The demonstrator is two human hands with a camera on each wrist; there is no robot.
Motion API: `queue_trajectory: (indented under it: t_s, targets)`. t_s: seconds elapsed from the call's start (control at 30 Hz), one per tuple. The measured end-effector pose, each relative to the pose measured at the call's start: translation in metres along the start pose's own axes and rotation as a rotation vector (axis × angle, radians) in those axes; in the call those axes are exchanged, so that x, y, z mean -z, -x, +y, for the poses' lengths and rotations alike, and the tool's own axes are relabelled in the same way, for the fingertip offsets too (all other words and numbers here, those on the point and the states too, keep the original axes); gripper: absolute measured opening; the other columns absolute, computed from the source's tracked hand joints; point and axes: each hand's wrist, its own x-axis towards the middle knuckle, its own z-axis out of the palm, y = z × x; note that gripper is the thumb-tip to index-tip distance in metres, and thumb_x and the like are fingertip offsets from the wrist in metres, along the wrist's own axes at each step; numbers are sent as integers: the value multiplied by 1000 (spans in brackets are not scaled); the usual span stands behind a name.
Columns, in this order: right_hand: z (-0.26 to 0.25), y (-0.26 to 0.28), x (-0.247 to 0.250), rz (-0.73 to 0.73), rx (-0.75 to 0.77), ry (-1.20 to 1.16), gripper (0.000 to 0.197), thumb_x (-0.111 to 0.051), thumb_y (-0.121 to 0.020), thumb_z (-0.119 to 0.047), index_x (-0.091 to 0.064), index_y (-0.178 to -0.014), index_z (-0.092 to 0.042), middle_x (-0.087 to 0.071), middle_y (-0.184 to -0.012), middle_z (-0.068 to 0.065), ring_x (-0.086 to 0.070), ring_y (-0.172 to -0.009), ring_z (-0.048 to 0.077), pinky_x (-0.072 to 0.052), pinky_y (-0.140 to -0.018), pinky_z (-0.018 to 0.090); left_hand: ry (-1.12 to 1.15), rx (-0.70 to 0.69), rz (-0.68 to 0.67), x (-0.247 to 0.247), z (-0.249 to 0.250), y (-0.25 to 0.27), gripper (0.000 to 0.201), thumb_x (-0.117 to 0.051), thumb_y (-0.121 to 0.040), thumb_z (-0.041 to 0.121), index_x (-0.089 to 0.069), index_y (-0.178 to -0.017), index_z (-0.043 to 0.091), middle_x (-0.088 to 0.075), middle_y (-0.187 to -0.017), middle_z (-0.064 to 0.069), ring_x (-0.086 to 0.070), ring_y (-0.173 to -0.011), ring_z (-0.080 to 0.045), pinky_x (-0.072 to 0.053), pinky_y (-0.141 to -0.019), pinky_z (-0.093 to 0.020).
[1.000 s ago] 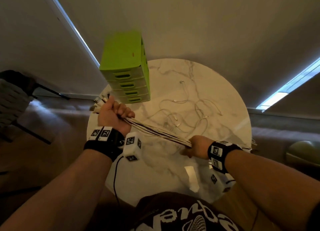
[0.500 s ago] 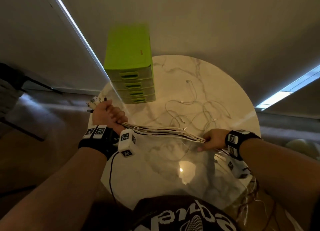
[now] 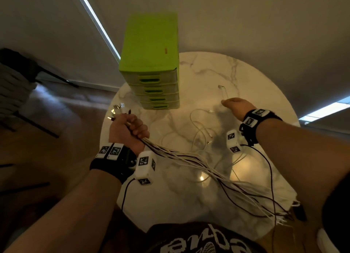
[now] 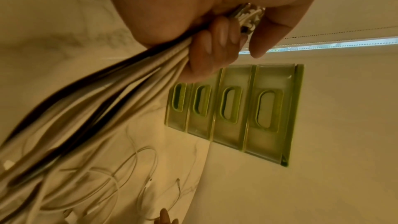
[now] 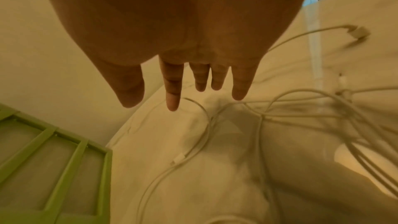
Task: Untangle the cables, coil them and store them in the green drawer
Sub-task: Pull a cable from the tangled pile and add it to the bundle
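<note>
Left hand (image 3: 128,131) fisted tight round a thick bundle of white and dark cables (image 3: 198,163), plug ends (image 3: 118,110) sticking out above the knuckles off the table's left edge. Bundle trailing down and right across the round white marble table (image 3: 265,93), fanning out and hanging over the near right rim. From the left wrist view, fingers (image 4: 215,45) curled round the cords and thumb closed over the top. Right hand (image 3: 236,106) stretched out over the far middle of the table, holding nothing, fingers (image 5: 172,91) straight and slightly spread above a loose tangle of thin white cables (image 3: 200,131) lying on the marble; whether the index tip touches one strand cannot be told. One white connector end (image 3: 221,87) lying beyond the right hand. Lime-green plastic chest of four stacked drawers (image 3: 151,63) standing at the table's far left, all four drawers closed, just beyond the left hand. Black wristbands with white tagged blocks (image 3: 144,166) on both wrists.
</note>
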Motion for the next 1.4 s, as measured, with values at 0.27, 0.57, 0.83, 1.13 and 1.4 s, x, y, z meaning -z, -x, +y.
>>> queue_trajectory:
  t_s: [0.27, 0.57, 0.83, 1.13, 1.4]
  targets:
    - [-18, 6, -15, 217, 97, -553, 6, -67, -94, -22, -67, -94, -16, -75, -83, 4, -72, -89, 31, -58, -78, 39, -129, 93, 47, -14, -22, 1, 35, -48, -91, 2, -37, -61, 18, -28, -51, 7, -22, -40, -8, -20, -38, -20]
    - [-51, 111, -38, -126, 438, -531, 17, -67, -94, -4, -74, -107, -12, -77, -84, 6, -61, -63, 15, -49, -61, 25, -126, 75, -143, -26, -40, 18, 27, -64, -71, 9, -40, -66, 21, -27, -53, 8, -24, -43, -8, -26, -41, -22]
    - [-32, 169, -82, -35, 603, 78, 8, -74, -89, -29, -78, -96, -30, -74, -80, -11, -68, -75, 7, -57, -78, 34, -230, -25, -398, -22, -55, 35, 33, -84, -69, 15, -53, -80, 20, -41, -60, 9, -31, -47, -6, -29, -47, -22]
    - [-35, 191, -91, 70, 717, 196, 9, -68, -91, -28, -76, -91, -30, -72, -80, -14, -57, -63, -8, -34, -56, 9, -383, -46, -261, -31, -64, 64, 28, -65, -97, 23, -54, -74, 13, -47, -62, -5, -34, -45, -12, -30, -46, -25]
    - [-28, 194, -99, 36, 672, 181, 4, -68, -91, -33, -70, -91, -30, -64, -67, -11, -52, -56, 2, -43, -58, 28, -313, -99, -119, -35, -59, 66, 38, -50, -104, 43, -50, -76, 17, -51, -63, -1, -38, -45, -14, -28, -42, -26]
